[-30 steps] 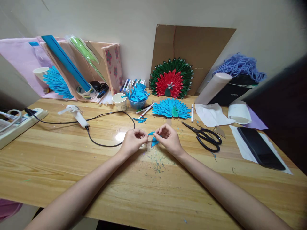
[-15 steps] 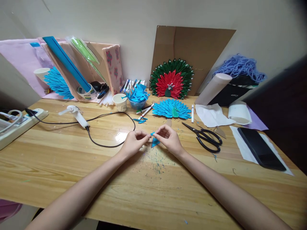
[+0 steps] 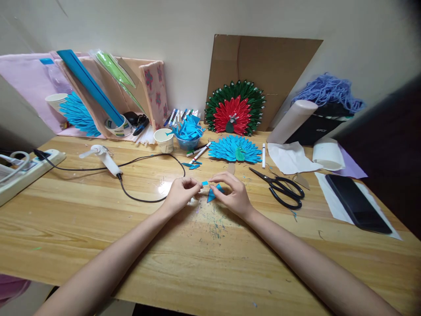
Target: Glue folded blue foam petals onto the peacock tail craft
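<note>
My left hand (image 3: pixel 183 193) pinches a small blue strip (image 3: pixel 205 183) between thumb and fingertips, just above the table. To its right, my right hand (image 3: pixel 232 194) has thumb and index finger apart, with nothing visible between them. Beneath the right fingers a blue triangular piece (image 3: pixel 214 193) lies on the wood; its right part is covered by the hand. Beyond the hands sits a blue fan of petals with a green bird body (image 3: pixel 240 149), flat on the table. Black-handled scissors (image 3: pixel 285 191) rest to the right with the blades pointing left.
A white glue gun (image 3: pixel 110 164) and its black cord lie at left, near a power strip (image 3: pixel 29 171). At the back stand a paper cup (image 3: pixel 163 141), a bowl of blue strips (image 3: pixel 188 139) and a red-green peacock (image 3: pixel 234 109). A phone (image 3: pixel 358 204) lies at right.
My right thumb and fingers have spread and let go of the blue strip. It stays in my left fingertips, which have shifted slightly left.
</note>
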